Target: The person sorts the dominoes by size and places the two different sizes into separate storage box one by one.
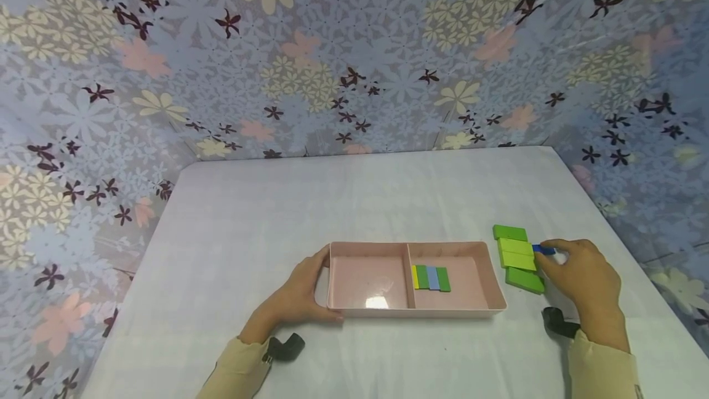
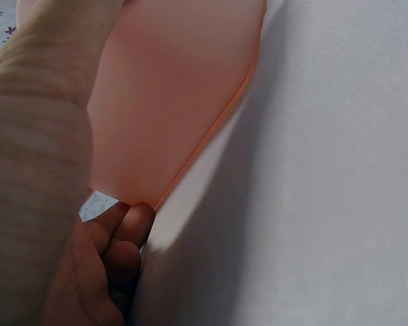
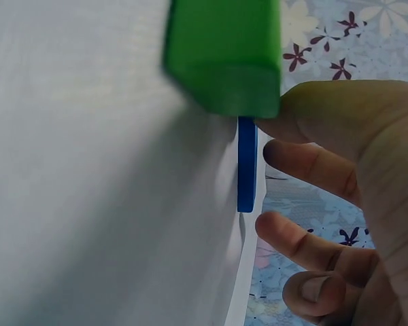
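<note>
A pink two-compartment tray [image 1: 370,313] lies on the table. At its left end my left hand [image 1: 301,291] grips it, thumb along the near side and fingers round the far corner. The left wrist view shows curled fingertips [image 2: 137,219] by the tray wall [image 2: 170,102]. To the tray's right, my right hand [image 1: 587,273] pinches a flat blue block [image 1: 544,250] between thumb and index finger, beside two yellow-green blocks [image 1: 516,253]. In the right wrist view the blue block [image 3: 247,166] shows edge-on below a green block [image 3: 224,61], which hides the thumb tip.
In the tray's right compartment, several thin blocks [image 1: 432,278] in yellow, green and light blue stand in a row by the divider [image 1: 410,276]. One green block [image 1: 509,233] lies behind the yellow-green pair, another green block [image 1: 524,279] in front. Flowered cloth [image 1: 354,54] surrounds the white table [image 1: 249,214].
</note>
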A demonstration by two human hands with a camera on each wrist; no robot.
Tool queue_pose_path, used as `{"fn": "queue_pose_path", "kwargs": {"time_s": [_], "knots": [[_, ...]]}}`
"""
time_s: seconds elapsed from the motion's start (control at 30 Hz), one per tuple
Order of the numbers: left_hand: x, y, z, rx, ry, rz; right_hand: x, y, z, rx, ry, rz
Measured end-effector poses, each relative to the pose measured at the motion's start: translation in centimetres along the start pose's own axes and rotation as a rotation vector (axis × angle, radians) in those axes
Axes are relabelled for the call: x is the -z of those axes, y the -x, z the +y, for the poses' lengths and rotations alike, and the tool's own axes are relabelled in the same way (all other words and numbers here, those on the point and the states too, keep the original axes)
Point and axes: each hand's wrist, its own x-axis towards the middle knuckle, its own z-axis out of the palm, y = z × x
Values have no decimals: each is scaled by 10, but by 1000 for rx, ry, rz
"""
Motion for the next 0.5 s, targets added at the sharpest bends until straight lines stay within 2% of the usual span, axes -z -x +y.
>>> {"fn": "queue_pose_path", "kwargs": {"time_s": [0.33, 0.5], "knots": [[1, 0, -1, -12, 8, -3, -3, -3, 0, -1, -9, -8], [2, 0, 0, 14, 10, -12, -4, -4, 0, -1, -4, -9]]}}
